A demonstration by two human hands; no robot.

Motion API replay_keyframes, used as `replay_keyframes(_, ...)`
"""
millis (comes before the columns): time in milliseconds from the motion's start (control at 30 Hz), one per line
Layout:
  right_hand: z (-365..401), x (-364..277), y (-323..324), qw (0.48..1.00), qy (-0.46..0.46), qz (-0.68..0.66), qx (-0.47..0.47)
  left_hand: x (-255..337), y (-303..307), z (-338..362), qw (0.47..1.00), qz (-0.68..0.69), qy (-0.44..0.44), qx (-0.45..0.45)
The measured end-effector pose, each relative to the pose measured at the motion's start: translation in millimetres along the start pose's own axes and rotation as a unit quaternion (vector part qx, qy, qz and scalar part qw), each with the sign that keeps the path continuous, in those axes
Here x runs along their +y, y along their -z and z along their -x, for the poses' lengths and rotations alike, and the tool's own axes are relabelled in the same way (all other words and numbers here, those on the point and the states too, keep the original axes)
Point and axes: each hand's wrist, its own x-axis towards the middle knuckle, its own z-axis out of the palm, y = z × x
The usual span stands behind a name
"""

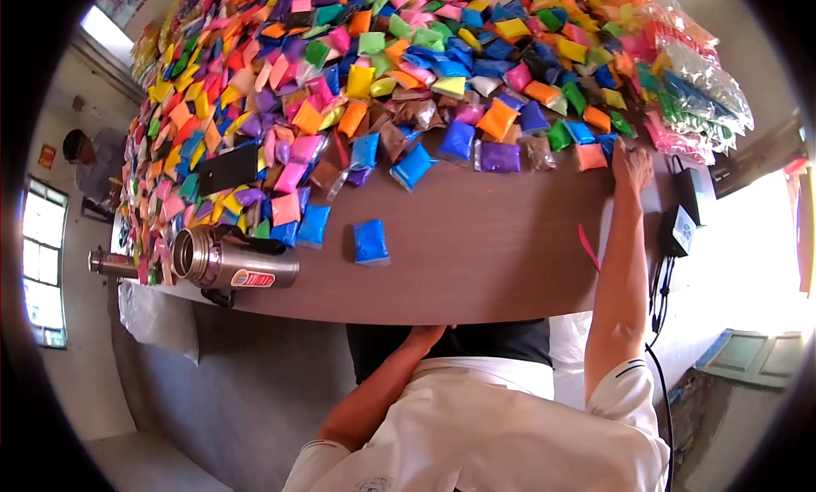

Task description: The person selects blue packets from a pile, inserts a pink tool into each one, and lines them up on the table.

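My right hand [633, 164] reaches to the far right of the brown table [476, 254], beside a dark blue packet [606, 144] at the edge of the colourful heap. Its fingers look bent, but whether they hold anything is too small to tell. An orange-pink packet [590, 157] lies just left of that hand. My left hand [429, 335] is low at my lap, partly under the table's front edge, its fingers mostly hidden. A blue packet [371, 241] lies by itself on the table, left of centre.
A steel flask [238, 261] lies at the table's front left, near a black phone [228, 170] on the packets. Large clear bags [693, 93] stand at the back right. Black boxes [677, 231] with cables sit at the right edge. Another person [98, 165] is at the far left.
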Motion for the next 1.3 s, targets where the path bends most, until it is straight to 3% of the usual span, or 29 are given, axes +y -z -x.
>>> replay_keyframes(67,-10,1,3,0.998,-0.015,-0.023,-0.055,4,-1,0,1.0,0.012,0.002,0.006)
replay_keyframes(233,-14,10,-7,0.997,0.059,0.017,-0.038,-6,-2,-1,1.0,0.014,0.025,-0.005)
replay_keyframes(367,-4,19,-15,0.987,0.088,-0.097,0.093,-5,1,-1,0.999,0.018,0.024,-0.03)
replay_keyframes(400,5,9,-2,0.995,0.066,-0.04,0.06,-10,2,1,0.999,0.007,0.03,-0.02)
replay_keyframes(567,11,10,-11,0.987,0.111,-0.026,0.11,1,2,2,0.999,0.006,0.049,0.004)
replay_keyframes(633,12,10,1,0.994,0.091,-0.065,0.012,-2,1,1,0.999,-0.007,0.039,0.013)
replay_keyframes(767,17,11,0,0.994,0.086,-0.068,0.03,-12,5,1,0.999,0.002,0.039,0.003)
replay_keyframes(833,17,13,0,0.943,0.016,-0.33,0.05,-18,8,1,0.995,-0.097,-0.005,0.009)
replay_keyframes(867,25,7,12,0.942,0.015,-0.331,0.048,-19,7,-1,0.995,-0.099,-0.004,0.011)
replay_keyframes(933,62,-20,63,0.869,-0.077,-0.482,-0.076,-18,4,-4,0.996,-0.08,0.038,0.018)
replay_keyframes(1000,103,-32,84,0.804,-0.047,-0.575,-0.141,-4,1,-3,0.996,-0.077,0.042,0.021)
replay_keyframes(1133,180,-50,104,0.715,-0.038,-0.646,-0.266,1,1,-3,0.998,-0.056,0.011,-0.01)
replay_keyframes(1167,192,-48,104,0.712,-0.038,-0.647,-0.269,-5,4,-3,0.998,-0.057,0.012,-0.006)
replay_keyframes(1233,210,-44,105,0.673,-0.022,-0.617,-0.408,-17,9,-3,0.984,-0.141,-0.091,-0.056)
replay_keyframes(1300,226,-42,108,0.676,-0.008,-0.6,-0.428,-12,9,6,0.993,-0.07,-0.073,-0.054)
